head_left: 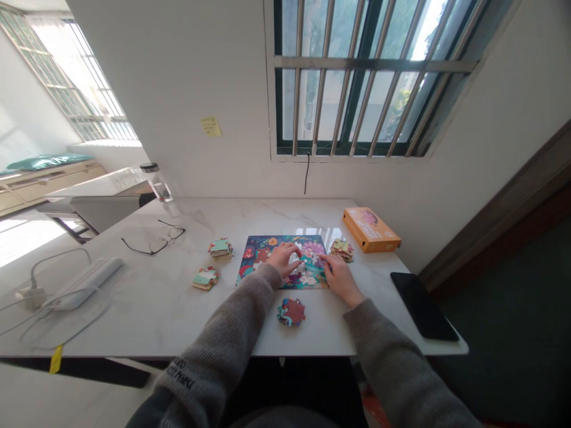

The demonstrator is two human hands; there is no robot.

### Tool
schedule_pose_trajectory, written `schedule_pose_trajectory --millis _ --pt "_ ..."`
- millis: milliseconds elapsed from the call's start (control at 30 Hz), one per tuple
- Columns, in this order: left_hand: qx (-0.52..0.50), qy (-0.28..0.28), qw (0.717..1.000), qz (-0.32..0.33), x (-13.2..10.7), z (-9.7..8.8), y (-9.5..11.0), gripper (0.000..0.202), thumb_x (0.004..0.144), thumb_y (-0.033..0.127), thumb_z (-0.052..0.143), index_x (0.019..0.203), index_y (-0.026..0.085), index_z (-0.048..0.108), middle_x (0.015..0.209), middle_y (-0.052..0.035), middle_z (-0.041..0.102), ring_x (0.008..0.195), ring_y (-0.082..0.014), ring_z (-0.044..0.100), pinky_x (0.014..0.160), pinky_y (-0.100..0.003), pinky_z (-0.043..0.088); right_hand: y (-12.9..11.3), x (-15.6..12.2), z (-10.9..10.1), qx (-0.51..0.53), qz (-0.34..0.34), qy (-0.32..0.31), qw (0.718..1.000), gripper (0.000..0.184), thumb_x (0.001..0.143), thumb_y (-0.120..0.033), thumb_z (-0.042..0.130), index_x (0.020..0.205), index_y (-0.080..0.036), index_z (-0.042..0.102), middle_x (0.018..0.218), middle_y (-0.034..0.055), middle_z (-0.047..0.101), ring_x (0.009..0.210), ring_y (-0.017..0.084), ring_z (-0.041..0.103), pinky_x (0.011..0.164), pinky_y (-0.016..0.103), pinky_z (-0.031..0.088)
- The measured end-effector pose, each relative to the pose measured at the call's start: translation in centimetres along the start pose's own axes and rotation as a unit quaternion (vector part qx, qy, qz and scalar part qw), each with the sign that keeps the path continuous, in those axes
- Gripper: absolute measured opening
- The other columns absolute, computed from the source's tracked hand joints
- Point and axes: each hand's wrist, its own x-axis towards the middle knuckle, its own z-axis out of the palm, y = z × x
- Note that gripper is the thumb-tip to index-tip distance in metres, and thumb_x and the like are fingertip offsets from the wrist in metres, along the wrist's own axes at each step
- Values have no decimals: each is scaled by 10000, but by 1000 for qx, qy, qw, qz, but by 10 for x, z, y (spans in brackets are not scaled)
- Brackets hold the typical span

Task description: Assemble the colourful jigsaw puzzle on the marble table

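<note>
Grey sleeves (214,339) angle inward; left hand (283,260), right hand (341,278) on jigsaw puzzle (256,252).

- Pile of puzzle pieces (291,312) between my left hand (283,260) and right hand (341,278)
- Back stack (220,249), front stack (205,278) left of the puzzle board (263,249)
- Right stack (341,250), then orange box (371,229), beyond the board's right side
- Room along the desk's (134,321) front edge

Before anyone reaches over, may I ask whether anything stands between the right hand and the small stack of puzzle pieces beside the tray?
Nothing visible does: the stack of puzzle pieces lies just beyond the right hand, beside the corner of the puzzle tray.
</note>
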Motion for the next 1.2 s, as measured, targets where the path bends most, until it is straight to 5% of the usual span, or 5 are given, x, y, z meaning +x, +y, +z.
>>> schedule_pose_trajectory --millis 333,933,1200 --pt "34 -17 998 -59 13 32 -1 179 859 292 686 1030 238 690 1199 -51 677 1158 -271 569 973 -419 438 -5 -6 8 -83 -2 -51 995 410 897 -126 466 1265 -171 641 1322 104 619 1156 272 508 1022 429 402" --pt "80 -65 994 -28 7 38 -4 330 933 272 554 1243 295 664 1384 -31 611 1242 -280 520 1082 -518 390 -10 -9 10 -108 -3 -84 991 356 927 -235 523 1265 -213 633 1377 90 593 1199 301 477 999 475 388" --pt "57 -72 996 3 7 38 -4 369 918 281 567 1276 220 636 1384 -84 597 1271 -275 528 1116 -478 381 -11 -9 9 -121 1 -89 989 349 927 -259 532 1260 -229 636 1381 86 592 1194 307 486 973 469 390"
